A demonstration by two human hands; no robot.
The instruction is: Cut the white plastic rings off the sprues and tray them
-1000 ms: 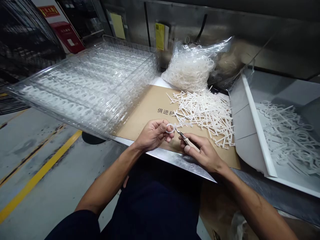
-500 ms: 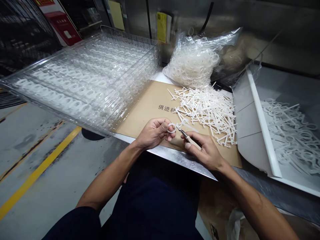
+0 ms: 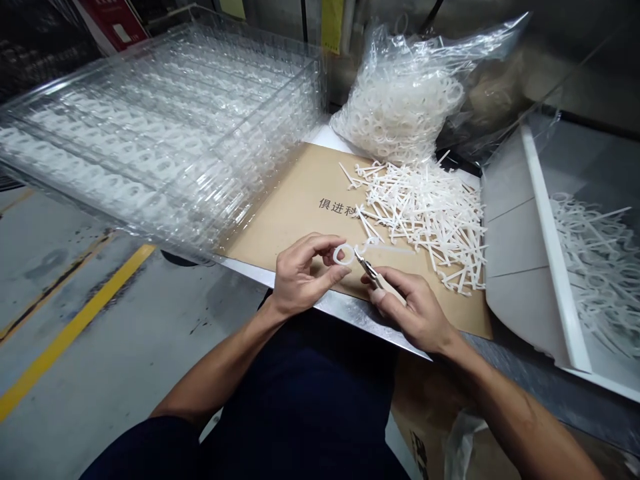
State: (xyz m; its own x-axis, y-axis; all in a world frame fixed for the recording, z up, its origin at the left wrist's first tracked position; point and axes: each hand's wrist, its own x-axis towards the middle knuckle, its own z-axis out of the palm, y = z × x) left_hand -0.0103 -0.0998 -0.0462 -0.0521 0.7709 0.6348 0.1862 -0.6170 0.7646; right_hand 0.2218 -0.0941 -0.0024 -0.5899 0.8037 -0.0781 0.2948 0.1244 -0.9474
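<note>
At the steel counter (image 3: pixel 350 312), above a cardboard sheet (image 3: pixel 305 207):
- left hand (image 3: pixel 300 277) is pinching a white plastic ring (image 3: pixel 343 254) between thumb and fingers
- right hand (image 3: pixel 415 313) is clamping small snips (image 3: pixel 371 272), tips just beside the ring
- white plastic runners (image 3: pixel 425 220) are lying heaped nearby
- a clear bag of rings (image 3: pixel 395 113) is sitting behind them

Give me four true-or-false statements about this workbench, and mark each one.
The right hand holds small cutters. True.
The left hand holds a clear tray. False: it holds a white plastic ring.
Loose white plastic runners lie on the cardboard sheet. True.
The clear bag of white rings sits left of the stacked clear trays. False: it sits to their right.
</note>
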